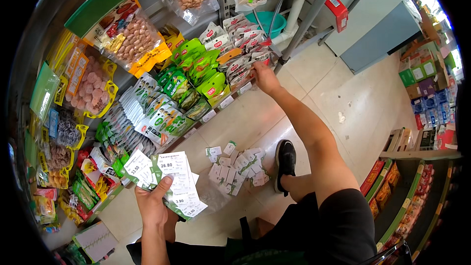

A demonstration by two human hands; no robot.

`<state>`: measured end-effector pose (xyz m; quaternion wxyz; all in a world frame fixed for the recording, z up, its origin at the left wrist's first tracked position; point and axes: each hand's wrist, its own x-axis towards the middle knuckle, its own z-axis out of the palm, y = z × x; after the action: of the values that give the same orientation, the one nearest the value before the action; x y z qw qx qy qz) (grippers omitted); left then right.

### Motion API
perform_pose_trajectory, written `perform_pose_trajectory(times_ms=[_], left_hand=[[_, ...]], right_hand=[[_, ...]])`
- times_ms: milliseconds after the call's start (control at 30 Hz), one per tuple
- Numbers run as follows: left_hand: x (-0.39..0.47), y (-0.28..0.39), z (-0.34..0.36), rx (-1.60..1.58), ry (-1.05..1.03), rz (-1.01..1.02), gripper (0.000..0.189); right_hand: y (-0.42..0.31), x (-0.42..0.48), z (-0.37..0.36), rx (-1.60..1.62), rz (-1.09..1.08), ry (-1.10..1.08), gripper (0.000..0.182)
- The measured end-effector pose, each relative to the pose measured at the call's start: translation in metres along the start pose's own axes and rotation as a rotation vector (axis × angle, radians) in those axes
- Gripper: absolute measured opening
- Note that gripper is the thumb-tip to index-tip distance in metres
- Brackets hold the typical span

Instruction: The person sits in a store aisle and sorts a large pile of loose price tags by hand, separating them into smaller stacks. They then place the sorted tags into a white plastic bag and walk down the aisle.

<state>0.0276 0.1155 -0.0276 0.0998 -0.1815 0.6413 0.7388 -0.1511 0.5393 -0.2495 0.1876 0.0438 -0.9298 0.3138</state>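
My left hand (156, 198) grips a fanned bunch of printed paper price tags (180, 180), white with green edges, its thumb pressed on top. My right hand (265, 78) reaches to the far right end of the low snack shelf, its fingers at the front edge beside white-and-red snack packets (239, 67). Whether those fingers pinch something is too hidden to tell. A price-label strip (220, 106) runs along the shelf's front edge. Between my feet, more price tags (239, 169) lie in a loose heap on the tiled floor, partly on clear plastic.
Green snack pouches (198, 59) and white pouches (158, 110) fill the shelf. Large bags of nuts (132, 38) hang above it. A metal post (312, 11) and a teal basin (270, 22) stand past the shelf's end. Stocked shelves (401, 206) lie at right.
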Motion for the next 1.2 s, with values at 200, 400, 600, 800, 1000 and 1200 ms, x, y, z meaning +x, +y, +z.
perform_pose_trajectory(times_ms=[200,400,600,800,1000,1200], left_hand=[[0.006,0.008,-0.014,0.003,0.073,0.078,0.036],[0.016,0.027,-0.042,-0.055,0.14,0.167,0.037],[0.018,0.034,-0.056,-0.128,0.145,0.195,0.038],[0.017,0.037,-0.057,-0.191,0.143,0.19,0.037],[0.017,0.038,-0.059,-0.195,0.146,0.197,0.038],[0.02,0.037,-0.058,-0.191,0.136,0.199,0.038]], right_hand=[[-0.024,-0.016,0.006,-0.02,-0.01,0.229,0.011],[-0.046,-0.061,0.017,-0.127,-0.132,-0.023,0.019],[-0.077,-0.071,0.043,-0.294,-0.404,-0.311,0.044],[-0.083,-0.075,0.063,-0.509,-0.356,-0.331,0.043],[-0.085,-0.072,0.067,-0.454,-0.257,-0.398,0.043],[-0.082,-0.072,0.062,-0.417,-0.29,-0.379,0.043]])
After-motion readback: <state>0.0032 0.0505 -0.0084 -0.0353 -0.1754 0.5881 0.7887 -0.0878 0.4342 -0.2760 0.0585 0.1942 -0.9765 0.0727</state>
